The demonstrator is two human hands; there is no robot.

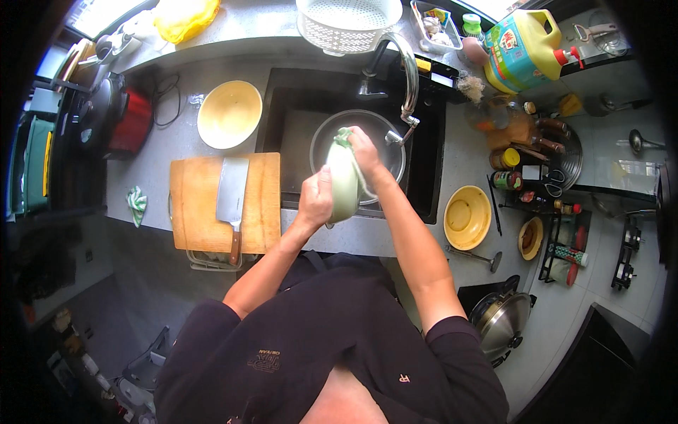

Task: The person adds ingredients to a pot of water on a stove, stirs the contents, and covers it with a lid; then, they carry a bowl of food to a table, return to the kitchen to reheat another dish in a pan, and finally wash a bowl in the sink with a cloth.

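Observation:
A pale green bowl [343, 196] is tilted on its side above the front of the sink. My left hand [317, 197] grips its left side, thumb pointing up. At the bowl's far end, my right hand [365, 152] presses a crumpled green-and-white cloth [344, 137] against the rim; its fingers are partly hidden. Below the hands, a round clear basin [315, 132] sits in the dark sink [288, 95]. The chrome faucet [412, 79] arches over the basin from behind, and no water can be made out running from it.
Left of the sink, a cleaver [232, 191] lies on a wooden cutting board [196, 206], near a cream bowl [230, 114] and a striped cloth [136, 205]. To the right stand a yellow bowl [467, 217], a detergent jug [522, 50] and a lidded pan [503, 323]. Behind is a white colander [349, 26].

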